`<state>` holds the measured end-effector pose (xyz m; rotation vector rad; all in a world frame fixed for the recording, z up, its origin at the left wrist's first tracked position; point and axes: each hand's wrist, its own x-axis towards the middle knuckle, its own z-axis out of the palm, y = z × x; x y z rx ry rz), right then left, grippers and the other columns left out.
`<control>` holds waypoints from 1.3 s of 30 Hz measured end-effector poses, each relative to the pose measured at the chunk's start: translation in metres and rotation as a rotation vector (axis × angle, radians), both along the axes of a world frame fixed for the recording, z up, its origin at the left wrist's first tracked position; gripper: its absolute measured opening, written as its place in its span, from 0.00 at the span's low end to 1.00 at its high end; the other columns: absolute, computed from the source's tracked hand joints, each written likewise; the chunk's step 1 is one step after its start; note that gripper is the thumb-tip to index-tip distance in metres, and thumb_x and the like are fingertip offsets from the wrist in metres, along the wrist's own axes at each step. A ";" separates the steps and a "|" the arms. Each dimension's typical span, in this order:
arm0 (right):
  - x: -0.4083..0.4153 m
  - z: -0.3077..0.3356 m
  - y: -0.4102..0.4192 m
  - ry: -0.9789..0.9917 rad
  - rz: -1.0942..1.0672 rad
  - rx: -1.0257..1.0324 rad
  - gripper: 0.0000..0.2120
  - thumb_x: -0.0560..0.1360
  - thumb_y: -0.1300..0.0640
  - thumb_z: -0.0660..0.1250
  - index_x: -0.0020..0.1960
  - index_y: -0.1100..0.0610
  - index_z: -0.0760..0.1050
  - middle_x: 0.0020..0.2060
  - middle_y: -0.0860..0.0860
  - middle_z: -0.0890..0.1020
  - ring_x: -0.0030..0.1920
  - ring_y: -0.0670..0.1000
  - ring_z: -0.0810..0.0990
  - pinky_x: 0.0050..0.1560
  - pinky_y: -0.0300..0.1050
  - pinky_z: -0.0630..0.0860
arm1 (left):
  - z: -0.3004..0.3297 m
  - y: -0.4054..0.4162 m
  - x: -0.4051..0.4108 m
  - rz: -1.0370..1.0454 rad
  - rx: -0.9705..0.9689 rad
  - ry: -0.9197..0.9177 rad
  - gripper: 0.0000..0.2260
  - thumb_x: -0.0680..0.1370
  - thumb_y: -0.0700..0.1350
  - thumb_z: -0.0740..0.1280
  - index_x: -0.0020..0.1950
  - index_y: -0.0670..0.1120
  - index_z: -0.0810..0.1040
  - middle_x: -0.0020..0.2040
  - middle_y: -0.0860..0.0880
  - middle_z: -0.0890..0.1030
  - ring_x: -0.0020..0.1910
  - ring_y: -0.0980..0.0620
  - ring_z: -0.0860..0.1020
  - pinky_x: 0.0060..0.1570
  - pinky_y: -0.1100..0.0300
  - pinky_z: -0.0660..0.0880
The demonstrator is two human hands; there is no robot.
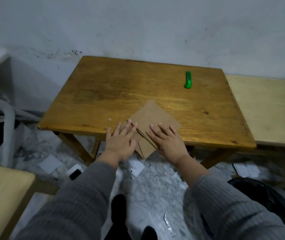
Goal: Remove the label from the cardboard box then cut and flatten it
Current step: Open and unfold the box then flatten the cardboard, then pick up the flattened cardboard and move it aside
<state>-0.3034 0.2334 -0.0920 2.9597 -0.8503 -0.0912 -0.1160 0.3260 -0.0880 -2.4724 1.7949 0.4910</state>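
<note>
The cardboard box lies flat as a brown sheet at the front edge of the wooden table, one corner hanging over the edge. My left hand rests palm down on its left part, fingers spread. My right hand presses palm down on its right part, fingers spread too. Neither hand grips anything. A green utility knife lies far back on the table's right side, well away from both hands. No label shows on the cardboard.
A pale bench adjoins the table on the right, another light wooden surface stands at lower left. White paper scraps litter the floor beneath. A grey wall backs the table. A dark bag sits at lower right.
</note>
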 end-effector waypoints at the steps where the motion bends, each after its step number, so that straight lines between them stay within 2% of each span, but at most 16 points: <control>1: -0.001 0.002 -0.002 0.024 0.010 0.035 0.37 0.75 0.47 0.65 0.77 0.44 0.48 0.78 0.46 0.54 0.77 0.56 0.54 0.73 0.59 0.54 | 0.004 0.002 0.001 -0.005 -0.004 0.014 0.25 0.82 0.54 0.46 0.78 0.61 0.42 0.79 0.57 0.40 0.78 0.48 0.44 0.74 0.41 0.44; 4: -0.005 0.014 -0.006 -0.030 0.009 0.102 0.34 0.79 0.50 0.61 0.77 0.43 0.45 0.78 0.46 0.52 0.77 0.56 0.53 0.73 0.58 0.55 | 0.021 0.000 0.005 -0.025 -0.075 0.025 0.24 0.82 0.53 0.47 0.78 0.61 0.47 0.80 0.58 0.45 0.77 0.47 0.49 0.72 0.43 0.52; 7: -0.001 0.036 -0.011 -0.231 -0.024 0.159 0.29 0.79 0.52 0.61 0.76 0.43 0.52 0.75 0.47 0.63 0.73 0.56 0.65 0.70 0.55 0.66 | 0.053 -0.019 0.017 -0.046 -0.182 0.063 0.22 0.83 0.56 0.44 0.77 0.62 0.57 0.78 0.58 0.55 0.74 0.47 0.57 0.68 0.47 0.57; 11: 0.016 0.072 -0.027 -0.441 -0.139 0.153 0.29 0.80 0.50 0.59 0.76 0.39 0.50 0.62 0.53 0.79 0.54 0.58 0.81 0.49 0.53 0.79 | 0.100 -0.054 0.031 -0.028 -0.157 0.084 0.27 0.80 0.62 0.39 0.71 0.60 0.68 0.71 0.54 0.70 0.69 0.46 0.67 0.64 0.46 0.61; 15: 0.032 0.118 -0.040 -0.637 -0.175 0.009 0.35 0.79 0.49 0.60 0.74 0.39 0.39 0.51 0.55 0.84 0.41 0.59 0.83 0.35 0.55 0.80 | 0.138 -0.077 0.038 0.023 -0.321 0.152 0.32 0.76 0.67 0.38 0.69 0.58 0.71 0.62 0.51 0.79 0.64 0.46 0.73 0.64 0.46 0.63; 17: 0.039 0.143 -0.048 -0.724 -0.165 -0.046 0.36 0.79 0.53 0.61 0.73 0.34 0.40 0.53 0.52 0.84 0.44 0.57 0.84 0.36 0.54 0.80 | 0.153 -0.092 0.046 0.006 -0.415 0.178 0.29 0.76 0.69 0.43 0.68 0.57 0.70 0.61 0.52 0.79 0.63 0.47 0.75 0.62 0.48 0.65; 19: 0.044 0.161 -0.061 -0.793 -0.204 -0.062 0.32 0.80 0.55 0.60 0.73 0.33 0.48 0.55 0.51 0.84 0.47 0.55 0.84 0.38 0.51 0.78 | 0.162 -0.111 0.054 -0.013 -0.518 0.230 0.26 0.77 0.68 0.51 0.70 0.57 0.67 0.66 0.52 0.75 0.65 0.47 0.73 0.63 0.48 0.68; 22: 0.047 0.179 -0.076 -0.927 -0.354 0.048 0.22 0.81 0.54 0.59 0.72 0.38 0.62 0.59 0.51 0.82 0.53 0.53 0.82 0.45 0.46 0.78 | 0.169 -0.131 0.053 -0.093 -0.637 0.327 0.30 0.77 0.64 0.59 0.77 0.58 0.57 0.78 0.52 0.57 0.74 0.45 0.62 0.69 0.43 0.65; 25: 0.042 0.188 -0.082 -1.212 -0.531 0.266 0.19 0.81 0.55 0.58 0.71 0.43 0.67 0.67 0.47 0.75 0.64 0.47 0.76 0.56 0.34 0.73 | 0.168 -0.145 0.040 -0.082 -0.626 0.552 0.32 0.78 0.58 0.63 0.78 0.62 0.50 0.79 0.52 0.43 0.78 0.46 0.52 0.72 0.47 0.59; 26: 0.037 0.189 -0.083 -1.293 -0.574 0.310 0.19 0.81 0.56 0.58 0.71 0.45 0.67 0.68 0.46 0.74 0.66 0.46 0.74 0.60 0.34 0.71 | 0.166 -0.149 0.034 -0.076 -0.606 0.632 0.32 0.78 0.57 0.64 0.77 0.62 0.49 0.79 0.51 0.43 0.78 0.46 0.51 0.72 0.48 0.58; 28: 0.024 0.191 -0.086 -1.356 -0.638 0.311 0.19 0.81 0.58 0.58 0.70 0.48 0.69 0.67 0.45 0.74 0.64 0.43 0.75 0.63 0.35 0.70 | 0.163 -0.158 0.022 -0.108 -0.593 0.746 0.32 0.77 0.57 0.64 0.77 0.63 0.51 0.79 0.47 0.53 0.76 0.44 0.56 0.72 0.48 0.59; 31: -0.002 0.185 -0.085 -1.422 -0.724 0.302 0.18 0.81 0.60 0.58 0.70 0.52 0.70 0.64 0.42 0.74 0.54 0.29 0.73 0.54 0.21 0.66 | 0.158 -0.172 -0.002 -0.190 -0.549 0.897 0.32 0.78 0.54 0.66 0.78 0.60 0.53 0.75 0.49 0.66 0.73 0.48 0.64 0.70 0.52 0.64; 32: -0.011 0.182 -0.085 -1.451 -0.768 0.307 0.17 0.81 0.60 0.58 0.69 0.53 0.71 0.64 0.43 0.74 0.54 0.30 0.73 0.53 0.19 0.66 | 0.157 -0.176 -0.012 -0.213 -0.550 0.902 0.32 0.78 0.54 0.66 0.78 0.59 0.54 0.74 0.49 0.67 0.72 0.49 0.66 0.69 0.54 0.64; 35: -0.041 0.175 -0.082 -1.463 -0.905 0.336 0.17 0.82 0.57 0.55 0.70 0.52 0.69 0.68 0.47 0.73 0.65 0.44 0.73 0.62 0.33 0.67 | 0.147 -0.191 -0.043 -0.274 -0.571 0.813 0.31 0.77 0.58 0.65 0.77 0.59 0.56 0.68 0.45 0.73 0.67 0.47 0.71 0.62 0.54 0.70; 37: -0.063 0.171 -0.077 -1.415 -0.971 0.353 0.18 0.83 0.55 0.54 0.71 0.50 0.68 0.70 0.48 0.71 0.67 0.47 0.70 0.63 0.39 0.67 | 0.137 -0.198 -0.066 -0.297 -0.540 0.787 0.31 0.77 0.59 0.65 0.77 0.60 0.57 0.65 0.44 0.74 0.64 0.46 0.73 0.55 0.58 0.69; 39: -0.088 0.168 -0.069 -1.402 -1.007 0.437 0.19 0.82 0.54 0.56 0.73 0.49 0.65 0.70 0.48 0.69 0.65 0.47 0.69 0.60 0.41 0.67 | 0.130 -0.204 -0.092 -0.314 -0.514 0.802 0.31 0.76 0.60 0.66 0.76 0.60 0.58 0.65 0.45 0.76 0.63 0.46 0.74 0.57 0.56 0.72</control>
